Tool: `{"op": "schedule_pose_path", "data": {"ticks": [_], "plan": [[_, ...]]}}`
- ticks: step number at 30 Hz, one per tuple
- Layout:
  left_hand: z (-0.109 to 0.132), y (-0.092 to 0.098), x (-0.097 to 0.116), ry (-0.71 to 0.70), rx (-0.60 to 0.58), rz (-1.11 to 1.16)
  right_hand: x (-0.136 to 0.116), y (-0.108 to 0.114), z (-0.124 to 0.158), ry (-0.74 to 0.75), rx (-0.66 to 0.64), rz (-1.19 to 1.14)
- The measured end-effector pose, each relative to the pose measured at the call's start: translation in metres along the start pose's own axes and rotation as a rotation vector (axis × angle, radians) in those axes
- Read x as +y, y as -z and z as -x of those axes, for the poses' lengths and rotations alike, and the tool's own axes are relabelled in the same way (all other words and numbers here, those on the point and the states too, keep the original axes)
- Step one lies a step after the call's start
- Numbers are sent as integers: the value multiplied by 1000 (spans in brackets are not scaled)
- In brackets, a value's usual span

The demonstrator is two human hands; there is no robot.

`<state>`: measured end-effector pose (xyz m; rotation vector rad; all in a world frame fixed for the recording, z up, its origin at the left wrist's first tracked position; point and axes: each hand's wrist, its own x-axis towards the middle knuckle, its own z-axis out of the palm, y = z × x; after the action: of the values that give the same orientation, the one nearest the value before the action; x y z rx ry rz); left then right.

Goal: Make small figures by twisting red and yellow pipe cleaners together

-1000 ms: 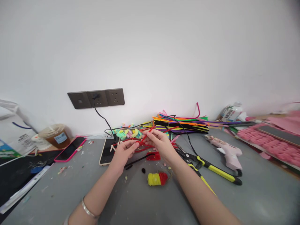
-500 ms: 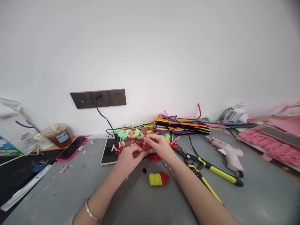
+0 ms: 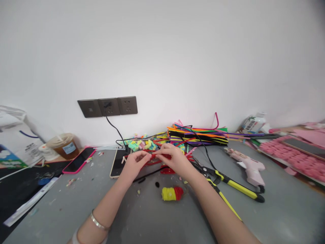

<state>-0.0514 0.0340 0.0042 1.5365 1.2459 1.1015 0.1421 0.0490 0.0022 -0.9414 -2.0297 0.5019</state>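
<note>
"Where's that red pipe cleaner [image 3: 153, 156]?"
"Over the worktop [image 3: 76, 206], between the left hand [image 3: 135, 166] and right hand [image 3: 175, 160]; each grip pinches it with fingertips."
"And nearer us?"
"A yellow-and-red wound bundle [image 3: 172, 193], with yellow-handled pliers [image 3: 238, 186] to its right."

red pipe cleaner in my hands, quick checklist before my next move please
1. Left hand grip on the red pipe cleaner: ok, pinched.
2. Right hand grip: ok, pinching close beside the left.
3. Pipe cleaner twisted tight: cannot tell, the hands cover most of it.
4. Yellow-and-red wound piece out of the way: ok, it lies on the table apart from both hands.
5. Pliers free of the right arm: cannot tell, they lie close beside it in this view.
6. Pink glue gun apart from the hands: ok, off to the right.
</note>
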Motion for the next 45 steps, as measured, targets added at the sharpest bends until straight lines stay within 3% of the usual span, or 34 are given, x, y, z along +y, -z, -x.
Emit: {"op": "schedule_pose_path", "data": {"ticks": [5,15,25,30,35,38,45], "plan": [[2,1,6,33,-112,13,-2,2,0,-16,-6,-84],[4,3,14,107,-169,193,-13,2,-1,-88,18,-233],[3,-4,4,63,62,444,-25,-11,-1,-222,-152,-577],[10,-18,7,43,79,643,-30,-15,1,-238,-223,-697],[7,-11,6,-64,111,445,-23,-9,-1,-240,-162,-631],[2,-1,5,-48,114,294,-16,-3,-1,-216,-108,-525],[-2,6,1,-143,-52,79,-10,2,2,-142,-141,-275]]}}
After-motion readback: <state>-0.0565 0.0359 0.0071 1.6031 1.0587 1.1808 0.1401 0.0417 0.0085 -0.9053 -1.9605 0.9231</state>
